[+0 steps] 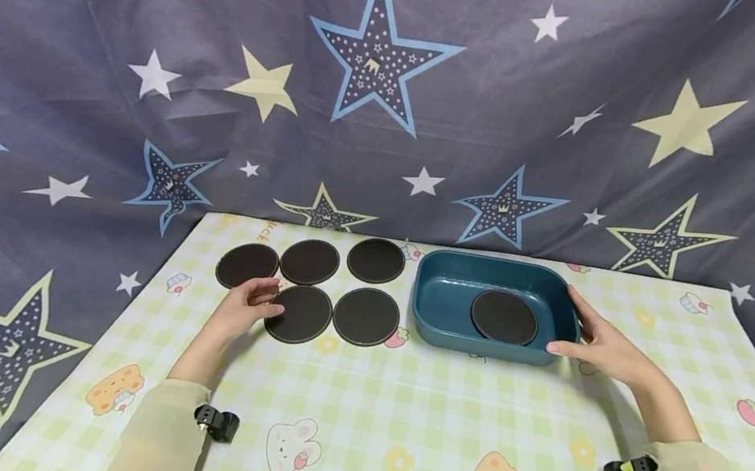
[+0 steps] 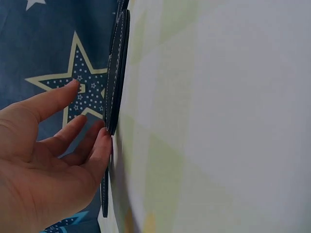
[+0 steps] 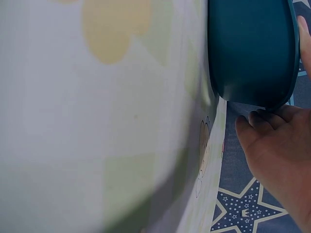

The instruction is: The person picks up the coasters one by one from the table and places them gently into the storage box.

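My left hand is at the left rim of a black round coaster in the near row, thumb over it and fingers parted. In the left wrist view, the fingertips are right at the stitched edge of a coaster, with nothing gripped. My right hand holds the right end of a teal rectangular tub, its thumb at the near rim and fingers behind the end wall. Inside the tub lies another black coaster. The right wrist view shows the fingers against the tub's end.
More black coasters lie flat left of the tub: one at far left, two along the back, and one beside the tub. A checked cloth covers the table. Behind hangs a star-patterned curtain.
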The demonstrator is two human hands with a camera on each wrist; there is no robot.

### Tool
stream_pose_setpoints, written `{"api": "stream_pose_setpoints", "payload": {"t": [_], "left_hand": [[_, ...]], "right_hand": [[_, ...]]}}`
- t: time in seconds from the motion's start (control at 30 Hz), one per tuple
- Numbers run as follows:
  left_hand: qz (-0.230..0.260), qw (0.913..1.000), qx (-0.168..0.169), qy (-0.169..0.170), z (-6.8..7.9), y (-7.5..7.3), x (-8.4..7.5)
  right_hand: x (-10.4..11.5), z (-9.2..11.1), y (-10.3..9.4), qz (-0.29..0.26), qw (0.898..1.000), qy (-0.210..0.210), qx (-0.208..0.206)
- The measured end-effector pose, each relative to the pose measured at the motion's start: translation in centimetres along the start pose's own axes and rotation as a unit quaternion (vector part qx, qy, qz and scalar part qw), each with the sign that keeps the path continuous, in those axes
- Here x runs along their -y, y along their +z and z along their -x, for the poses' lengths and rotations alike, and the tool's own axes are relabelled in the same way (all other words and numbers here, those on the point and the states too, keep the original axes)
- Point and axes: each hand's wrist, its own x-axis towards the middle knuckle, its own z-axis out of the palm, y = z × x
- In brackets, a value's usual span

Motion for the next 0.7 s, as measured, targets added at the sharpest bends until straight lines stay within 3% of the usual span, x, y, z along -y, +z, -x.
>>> {"api": "stream_pose_setpoints", "payload": {"t": [0.3,0.7], "left_hand": [[-0.018,0.9992,0.034,0.009,-0.3,-0.3,0.6],[-0.008,0.9958,0.082,0.04,-0.4,-0.4,1.2]], "right_hand": [[0.1,0.0,0.0,0.005,1.0,0.004,0.001],[0.1,0.1,0.0,0.017,1.0,0.003,-0.001]]}}
